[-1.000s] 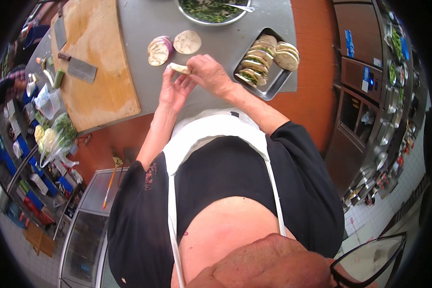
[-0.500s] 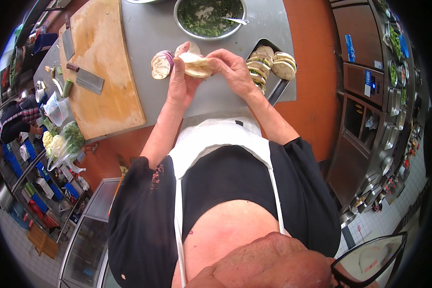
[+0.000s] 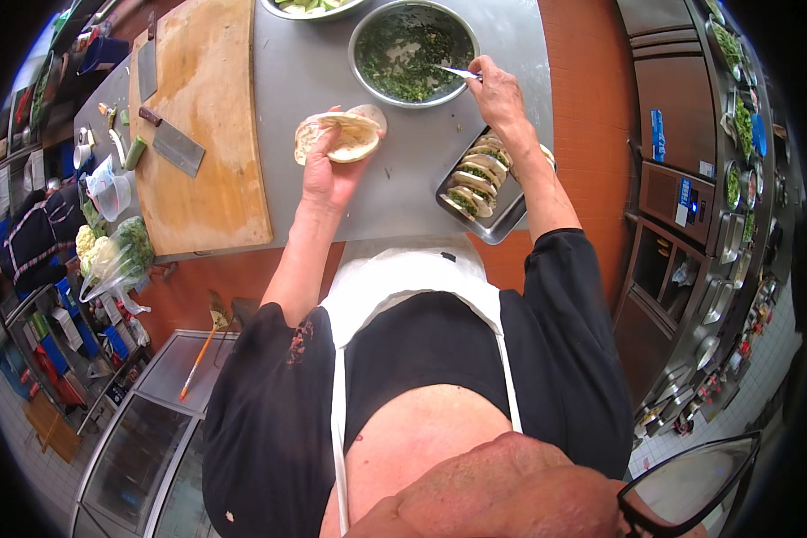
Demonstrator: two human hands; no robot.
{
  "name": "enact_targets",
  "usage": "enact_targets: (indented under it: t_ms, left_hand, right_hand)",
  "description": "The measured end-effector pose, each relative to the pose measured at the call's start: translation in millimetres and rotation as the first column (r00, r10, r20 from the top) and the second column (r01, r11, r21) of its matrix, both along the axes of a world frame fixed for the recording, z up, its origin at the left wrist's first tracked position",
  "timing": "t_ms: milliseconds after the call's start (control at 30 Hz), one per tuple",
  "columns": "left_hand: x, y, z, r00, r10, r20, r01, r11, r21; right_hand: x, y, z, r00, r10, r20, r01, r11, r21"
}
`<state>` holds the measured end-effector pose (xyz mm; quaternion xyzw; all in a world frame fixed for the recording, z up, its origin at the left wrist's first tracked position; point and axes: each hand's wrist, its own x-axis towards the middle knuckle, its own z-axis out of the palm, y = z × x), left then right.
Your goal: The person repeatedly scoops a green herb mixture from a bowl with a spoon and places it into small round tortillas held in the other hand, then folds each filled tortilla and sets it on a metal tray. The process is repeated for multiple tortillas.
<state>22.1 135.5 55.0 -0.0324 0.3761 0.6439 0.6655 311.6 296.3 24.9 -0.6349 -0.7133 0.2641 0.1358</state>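
My left hand [image 3: 328, 183] holds a pale eggplant slice [image 3: 357, 142], split into two leaves, with the thumb inside the gap. Another pale slice [image 3: 368, 114] shows just behind it, on the table. My right hand [image 3: 500, 97] grips the handle of a metal spoon [image 3: 459, 72], whose tip reaches into chopped green filling [image 3: 408, 56]. That filling lies in a round metal bowl [image 3: 356, 73] at the table's far side. Below my right forearm stands a metal tray [image 3: 495, 235] with a row of stuffed eggplant slices [image 3: 475, 184], green showing between their halves.
A large wooden cutting board [image 3: 211, 117] lies on the left, bearing a cleaver [image 3: 178, 148] and a second knife [image 3: 147, 70]. Beyond it is a bowl of pale green pieces [image 3: 312, 11]. Bagged vegetables [image 3: 121, 255] sit at the left edge, near another person [image 3: 40, 235].
My right hand has left the eggplant slice and moved up and right to the spoon, taking hold of it. My left hand keeps the slice, now parted wider.
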Motion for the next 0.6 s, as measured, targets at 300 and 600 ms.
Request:
enact_targets:
  t_ms: [300, 600]
  left_hand:
    - [-11, 30, -17, 0.985, 0.073, 0.155, -0.067, 0.997, -0.043]
    - [-18, 44, -15, 0.987, 0.098, 0.130, -0.095, 0.995, -0.025]
  right_hand:
    - [-51, 41, -5, 0.979, -0.017, -0.202, -0.051, 0.945, -0.324]
    - [-7, 45, -13, 0.961, 0.055, 0.270, -0.078, 0.994, 0.078]
